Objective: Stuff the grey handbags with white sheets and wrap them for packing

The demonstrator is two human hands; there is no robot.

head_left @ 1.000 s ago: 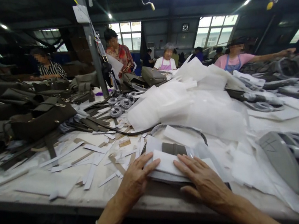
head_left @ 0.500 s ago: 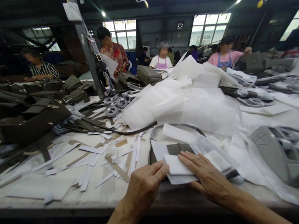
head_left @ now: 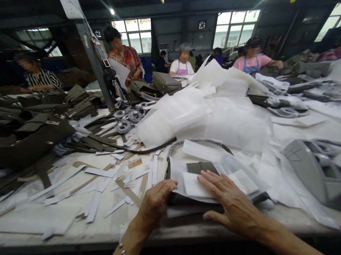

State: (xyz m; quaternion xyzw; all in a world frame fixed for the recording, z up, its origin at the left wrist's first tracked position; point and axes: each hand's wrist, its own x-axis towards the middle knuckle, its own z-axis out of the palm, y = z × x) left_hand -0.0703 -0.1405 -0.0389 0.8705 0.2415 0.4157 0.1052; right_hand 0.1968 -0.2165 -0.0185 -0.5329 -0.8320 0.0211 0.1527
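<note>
A dark olive handbag point(head_left: 201, 167) lies flat at the table's front edge, partly covered by a thin white wrapping sheet point(head_left: 176, 174) and a folded white pad point(head_left: 194, 185). At the bag's left side, my left hand point(head_left: 155, 202) has its fingers pressed together on the sheet's edge; its thumb is partly hidden. My right hand point(head_left: 231, 200) rests with fingers spread over the pad, thumb held apart near the front edge. Behind the bag arches its dark strap point(head_left: 204, 140), with a loose white piece point(head_left: 199, 151) lying inside the loop.
Translucent white sheets point(head_left: 184, 112) are heaped behind the bag. Paper and tan strips point(head_left: 101, 184) lie scattered leftward, near piled olive bags point(head_left: 28, 141). A grey bag point(head_left: 310, 173) sits at right. A post point(head_left: 93, 62) rises behind; several people work beyond the table.
My left hand has shifted left, from the pad to the sheet's edge. My right hand has moved slightly left, with its thumb now spread outward. The view has shifted a little.
</note>
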